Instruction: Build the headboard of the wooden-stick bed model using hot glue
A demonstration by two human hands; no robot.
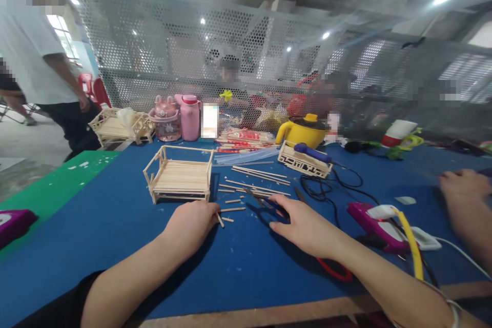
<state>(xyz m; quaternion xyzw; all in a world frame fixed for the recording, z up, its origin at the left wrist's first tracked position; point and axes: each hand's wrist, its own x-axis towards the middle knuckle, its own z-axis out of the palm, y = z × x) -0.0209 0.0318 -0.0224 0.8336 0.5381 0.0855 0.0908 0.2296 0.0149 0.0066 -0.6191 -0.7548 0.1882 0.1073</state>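
My left hand is closed, its fingertips pinching a short wooden stick low over the blue tabletop. Just behind it stands a small bed-like frame built from thin sticks. My right hand is wrapped around dark-handled pliers, whose pointed jaws face left toward cut stick pieces; my fingers partly cover the handles. Longer loose sticks lie behind the jaws. Beneath my right forearm, a red handle shows, with the rest of that tool mostly hidden.
A blue glue gun rests on a stick-built piece. A purple power strip and cables lie to the right, near another person's hand. At the back stand a yellow pot, a pink flask and another stick model.
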